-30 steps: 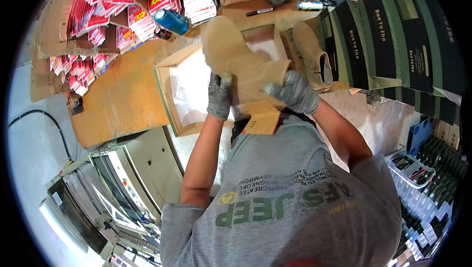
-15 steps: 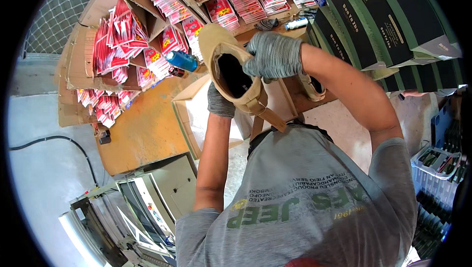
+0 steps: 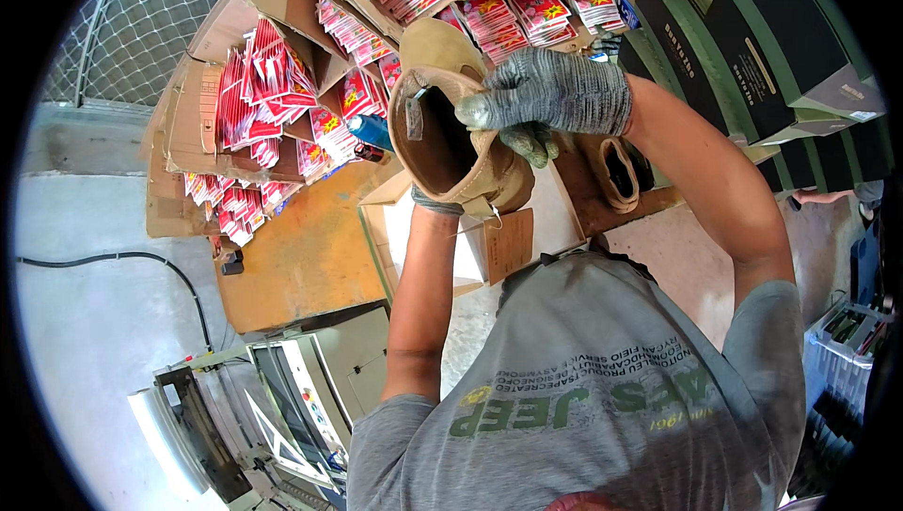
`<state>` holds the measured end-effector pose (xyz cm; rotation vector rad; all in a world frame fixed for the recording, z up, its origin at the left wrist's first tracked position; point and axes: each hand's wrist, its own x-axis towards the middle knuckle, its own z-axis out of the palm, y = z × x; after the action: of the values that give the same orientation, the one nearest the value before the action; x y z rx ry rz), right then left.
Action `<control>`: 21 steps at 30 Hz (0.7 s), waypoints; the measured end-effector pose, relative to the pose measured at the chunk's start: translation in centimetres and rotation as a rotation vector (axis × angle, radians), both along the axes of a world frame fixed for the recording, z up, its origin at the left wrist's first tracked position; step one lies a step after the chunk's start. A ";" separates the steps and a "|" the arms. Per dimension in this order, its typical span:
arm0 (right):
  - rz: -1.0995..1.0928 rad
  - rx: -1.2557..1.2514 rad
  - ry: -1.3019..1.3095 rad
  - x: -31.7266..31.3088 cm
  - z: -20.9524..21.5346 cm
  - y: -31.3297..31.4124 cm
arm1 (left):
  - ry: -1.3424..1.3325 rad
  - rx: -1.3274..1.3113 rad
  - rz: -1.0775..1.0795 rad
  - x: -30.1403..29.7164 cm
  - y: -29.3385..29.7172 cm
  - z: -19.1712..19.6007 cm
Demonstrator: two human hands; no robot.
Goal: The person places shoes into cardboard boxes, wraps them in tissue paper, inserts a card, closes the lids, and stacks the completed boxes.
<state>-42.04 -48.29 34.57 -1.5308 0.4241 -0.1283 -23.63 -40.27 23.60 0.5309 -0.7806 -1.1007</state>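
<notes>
A tan ankle boot (image 3: pixel 440 48) is held up in front of me, its dark opening turned toward me and its toe pointing away. My left hand (image 3: pixel 435 202), in a grey glove, supports it from below; the boot covers most of that hand's fingers. On the right side, my gloved right hand (image 3: pixel 555 95) grips the collar with the thumb at the opening's rim and fingers along the outside. A brown hang tag (image 3: pixel 508 245) dangles from the heel. Beneath the boot stands an open shoe box (image 3: pixel 378 220) with white paper. A second tan boot (image 3: pixel 616 175) sits to its right.
Cardboard trays (image 3: pixel 193 121) full of red-and-white packets (image 3: pixel 268 88) line the far side of the orange-brown table (image 3: pixel 292 248). A blue bottle (image 3: pixel 370 131) stands by them. Dark green shoe boxes (image 3: pixel 743 50) are stacked at right. A machine (image 3: pixel 282 398) is at lower left.
The boot has tilted so its opening faces me more. My right hand has turned, with its thumb now at the opening's rim. The view has shifted slightly.
</notes>
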 end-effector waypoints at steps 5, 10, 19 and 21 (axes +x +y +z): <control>-0.191 -0.412 -0.026 0.3 1.7 -0.3 | -0.488 -0.119 0.226 0.9 -1.8 -1.0; -0.098 -1.214 -0.187 0.7 3.3 -2.9 | -0.089 0.064 -0.030 0.2 -0.9 0.4; 0.077 -1.082 -0.173 1.1 2.8 -4.9 | 0.074 0.078 -0.360 0.3 -0.3 -0.1; 0.091 -0.973 -0.123 0.9 1.8 -5.1 | 0.079 0.073 -0.377 0.4 -0.3 0.0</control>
<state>-41.15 -53.34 36.38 -2.4758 0.1831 -0.3954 -23.23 -40.60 23.58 0.4066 -0.7917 -1.4939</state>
